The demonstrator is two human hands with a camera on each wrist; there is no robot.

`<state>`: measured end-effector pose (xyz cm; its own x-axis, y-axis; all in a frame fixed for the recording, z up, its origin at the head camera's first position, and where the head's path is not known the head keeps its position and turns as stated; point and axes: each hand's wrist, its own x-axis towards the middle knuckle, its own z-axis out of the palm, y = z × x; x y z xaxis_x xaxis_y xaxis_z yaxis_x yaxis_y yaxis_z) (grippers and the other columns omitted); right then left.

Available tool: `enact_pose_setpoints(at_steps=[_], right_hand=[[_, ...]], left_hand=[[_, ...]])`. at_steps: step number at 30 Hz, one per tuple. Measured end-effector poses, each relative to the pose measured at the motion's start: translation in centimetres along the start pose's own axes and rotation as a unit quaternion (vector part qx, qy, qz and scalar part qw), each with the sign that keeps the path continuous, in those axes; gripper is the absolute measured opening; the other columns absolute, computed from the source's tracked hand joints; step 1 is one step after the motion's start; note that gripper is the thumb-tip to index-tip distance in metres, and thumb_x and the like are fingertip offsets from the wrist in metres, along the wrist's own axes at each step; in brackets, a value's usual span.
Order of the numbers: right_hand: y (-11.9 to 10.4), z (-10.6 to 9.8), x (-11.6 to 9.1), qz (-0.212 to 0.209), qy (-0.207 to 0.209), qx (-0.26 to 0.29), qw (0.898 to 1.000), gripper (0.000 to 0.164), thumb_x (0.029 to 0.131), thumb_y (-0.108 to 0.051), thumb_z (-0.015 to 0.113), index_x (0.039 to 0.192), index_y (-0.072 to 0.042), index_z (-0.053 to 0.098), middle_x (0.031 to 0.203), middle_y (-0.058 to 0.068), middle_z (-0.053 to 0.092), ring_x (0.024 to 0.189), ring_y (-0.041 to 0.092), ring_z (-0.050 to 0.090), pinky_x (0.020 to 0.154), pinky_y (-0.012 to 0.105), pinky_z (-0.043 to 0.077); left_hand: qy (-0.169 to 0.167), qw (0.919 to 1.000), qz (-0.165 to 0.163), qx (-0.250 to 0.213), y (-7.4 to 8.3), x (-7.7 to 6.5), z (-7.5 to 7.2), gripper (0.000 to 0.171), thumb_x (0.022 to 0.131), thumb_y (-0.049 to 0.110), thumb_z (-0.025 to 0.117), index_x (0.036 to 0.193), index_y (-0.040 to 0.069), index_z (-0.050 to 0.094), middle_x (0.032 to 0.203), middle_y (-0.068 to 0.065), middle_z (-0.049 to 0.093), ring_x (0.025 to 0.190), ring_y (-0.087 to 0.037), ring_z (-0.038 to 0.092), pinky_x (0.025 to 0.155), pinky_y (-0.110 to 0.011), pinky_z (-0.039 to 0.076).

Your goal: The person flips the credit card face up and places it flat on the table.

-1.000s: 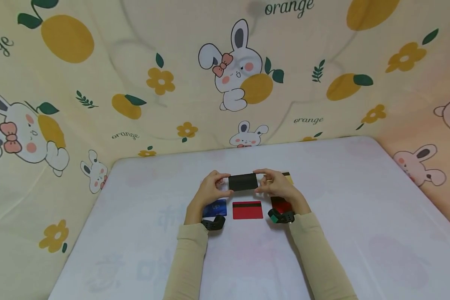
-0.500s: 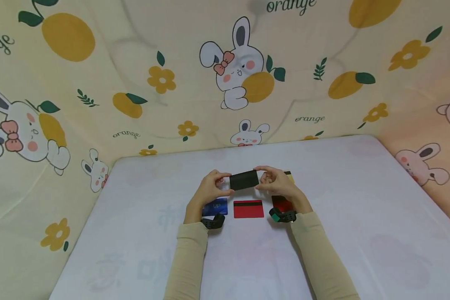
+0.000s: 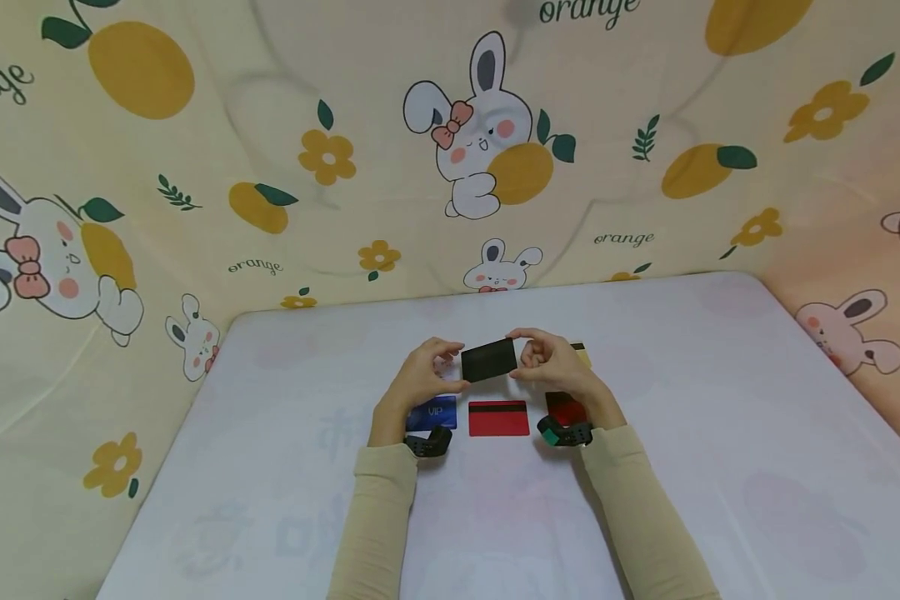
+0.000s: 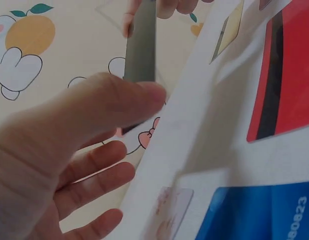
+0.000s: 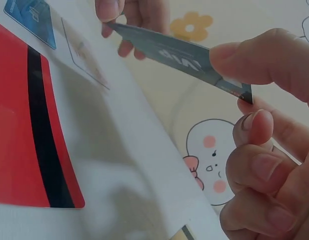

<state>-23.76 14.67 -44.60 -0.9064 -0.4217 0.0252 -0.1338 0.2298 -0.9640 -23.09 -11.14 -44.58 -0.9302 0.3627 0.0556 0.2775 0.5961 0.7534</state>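
A dark plastic card (image 3: 489,360) is held up above the white table between both hands. My left hand (image 3: 420,372) holds its left end by the corners, thumb below and index finger above. At the opposite end, my right hand (image 3: 557,367) pinches the card between thumb and index finger, its other fingers curled. In the right wrist view, the card's near face (image 5: 182,57) carries pale lettering. Below lie a blue VIP card (image 3: 433,413) and a red card (image 3: 498,418) with a black stripe.
A dark red and black card (image 3: 565,408) lies partly under the right wrist. Behind the right hand shows a yellow card (image 3: 581,355), and a pale card (image 4: 170,212) lies by the left hand. A printed cloth (image 3: 345,208) hangs behind the table (image 3: 270,467).
The dark card has tilted, its right end rising along with the right hand. Both hands keep hold of it. The cards on the table stay put.
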Motion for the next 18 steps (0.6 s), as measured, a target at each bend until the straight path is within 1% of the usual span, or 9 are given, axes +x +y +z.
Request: enact_pose_setpoints(at_steps=[5, 9, 14, 18], right_hand=[[-0.2, 0.0, 0.1, -0.008, 0.004, -0.007, 1.0, 0.058, 0.076, 0.003, 0.075, 0.129, 0.003, 0.05, 0.068, -0.005, 0.048, 0.062, 0.006, 0.044, 0.053, 0.021, 0.037], [-0.6, 0.2, 0.0, -0.012, 0.007, -0.024, 1.0, 0.058, 0.076, 0.003, 0.076, 0.128, 0.003, 0.051, 0.069, -0.004, 0.048, 0.061, 0.006, 0.044, 0.053, 0.021, 0.037], [-1.1, 0.3, 0.0, -0.017, 0.011, -0.041, 0.999, 0.058, 0.075, 0.002, 0.076, 0.127, 0.003, 0.052, 0.069, -0.003, 0.048, 0.06, 0.006, 0.044, 0.052, 0.021, 0.037], [-1.2, 0.6, 0.1, -0.024, 0.008, -0.047, 0.999, 0.058, 0.074, 0.002, 0.077, 0.127, 0.004, 0.052, 0.07, -0.002, 0.048, 0.061, 0.006, 0.043, 0.052, 0.021, 0.037]], left_hand=[[0.004, 0.9995, 0.029, 0.008, 0.4, 0.0, -0.1, 0.064, 0.074, 0.016, 0.083, 0.131, 0.003, 0.058, 0.131, -0.013, 0.062, 0.121, -0.03, 0.058, 0.106, -0.046, 0.045], [0.011, 0.9985, 0.05, 0.02, 1.0, 0.0, 0.0, 0.067, 0.074, 0.019, 0.083, 0.133, 0.004, 0.056, 0.135, -0.012, 0.06, 0.128, -0.028, 0.055, 0.11, -0.045, 0.041], [0.017, 0.9969, 0.075, 0.019, 2.0, 0.0, 0.3, 0.068, 0.074, 0.018, 0.083, 0.134, 0.004, 0.055, 0.136, -0.013, 0.06, 0.13, -0.029, 0.054, 0.11, -0.044, 0.041], [0.015, 0.9964, 0.083, 0.009, 2.6, 0.0, 0.5, 0.067, 0.075, 0.017, 0.082, 0.135, 0.004, 0.055, 0.136, -0.013, 0.059, 0.13, -0.028, 0.054, 0.11, -0.044, 0.041]])
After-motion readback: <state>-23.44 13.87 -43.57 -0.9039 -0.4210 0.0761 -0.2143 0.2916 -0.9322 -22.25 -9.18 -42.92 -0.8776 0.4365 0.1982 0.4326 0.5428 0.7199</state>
